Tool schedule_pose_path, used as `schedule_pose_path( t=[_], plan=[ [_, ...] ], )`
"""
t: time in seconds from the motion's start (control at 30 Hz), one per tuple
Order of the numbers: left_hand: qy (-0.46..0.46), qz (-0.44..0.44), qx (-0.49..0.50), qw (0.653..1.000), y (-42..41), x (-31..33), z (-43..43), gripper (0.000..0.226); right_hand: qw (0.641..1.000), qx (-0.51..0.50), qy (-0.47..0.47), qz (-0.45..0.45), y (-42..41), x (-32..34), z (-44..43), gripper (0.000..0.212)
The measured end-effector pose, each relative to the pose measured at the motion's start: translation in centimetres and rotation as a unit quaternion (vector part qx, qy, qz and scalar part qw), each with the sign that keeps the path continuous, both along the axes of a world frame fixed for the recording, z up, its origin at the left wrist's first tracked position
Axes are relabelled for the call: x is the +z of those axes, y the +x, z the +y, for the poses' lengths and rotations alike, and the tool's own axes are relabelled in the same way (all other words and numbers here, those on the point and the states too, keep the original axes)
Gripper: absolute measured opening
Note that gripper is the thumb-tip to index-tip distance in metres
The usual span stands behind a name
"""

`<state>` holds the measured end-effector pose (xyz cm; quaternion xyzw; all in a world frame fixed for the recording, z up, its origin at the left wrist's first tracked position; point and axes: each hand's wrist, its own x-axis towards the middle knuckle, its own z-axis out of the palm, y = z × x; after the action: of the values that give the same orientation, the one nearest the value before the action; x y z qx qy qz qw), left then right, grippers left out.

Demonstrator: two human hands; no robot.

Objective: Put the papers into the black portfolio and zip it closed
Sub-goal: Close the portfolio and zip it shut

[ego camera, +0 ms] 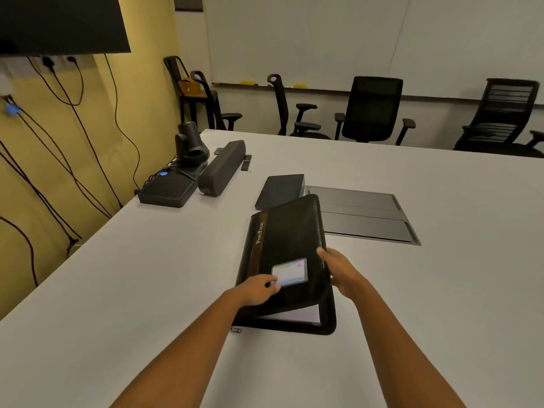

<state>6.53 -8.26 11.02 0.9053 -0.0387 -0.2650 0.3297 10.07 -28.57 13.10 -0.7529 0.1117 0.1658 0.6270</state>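
The black portfolio [290, 231] lies on the white table [147, 290], its cover lowered but gaping at the near edge. White papers [297, 315] show inside through that gap. A card in a clear pocket [290, 271] sits on the cover. My left hand [259, 290] rests flat on the cover's near left part, fingers by the card. My right hand [338, 269] grips the cover's right edge. A zipper pull [235, 330] sticks out at the near left corner.
A dark tablet [279, 189] lies just beyond the portfolio, beside a grey cable hatch [362, 213] set in the table. A speaker bar [220, 167], camera [191, 145] and black box [167, 189] stand at the far left. Office chairs [374, 110] line the far side.
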Motion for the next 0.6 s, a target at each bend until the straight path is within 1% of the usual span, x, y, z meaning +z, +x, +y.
schedule_pose_path(
  t=[0.1,0.2,0.27,0.37,0.47,0.6],
  plan=[
    [0.029,-0.011,0.007,0.999,-1.2,-2.0,-0.6,0.056,0.999,0.017,-0.037,0.017,-0.9,-1.7,-1.5,0.045],
    [0.088,-0.021,-0.005,0.996,-1.9,-3.4,-1.0,0.062,0.998,0.009,-0.058,0.038,-1.6,-3.3,-2.4,0.050],
    [0.108,-0.025,-0.008,0.994,-2.4,-4.2,-1.1,0.064,0.996,0.006,-0.075,0.050,-2.1,-4.3,-3.0,0.054],
    [0.141,-0.043,-0.022,0.989,-3.1,-5.1,-1.0,0.065,0.994,0.011,-0.093,0.063,-3.0,-5.5,-3.6,0.054],
    [0.170,-0.077,-0.034,0.982,-3.7,-5.8,-0.7,0.064,0.992,0.008,-0.095,0.076,-3.8,-6.5,-3.9,0.055],
    [0.175,-0.140,-0.010,0.974,-4.6,-7.1,0.3,0.060,0.991,-0.006,-0.114,0.072,-4.7,-7.8,-3.8,0.052]
  ],
)
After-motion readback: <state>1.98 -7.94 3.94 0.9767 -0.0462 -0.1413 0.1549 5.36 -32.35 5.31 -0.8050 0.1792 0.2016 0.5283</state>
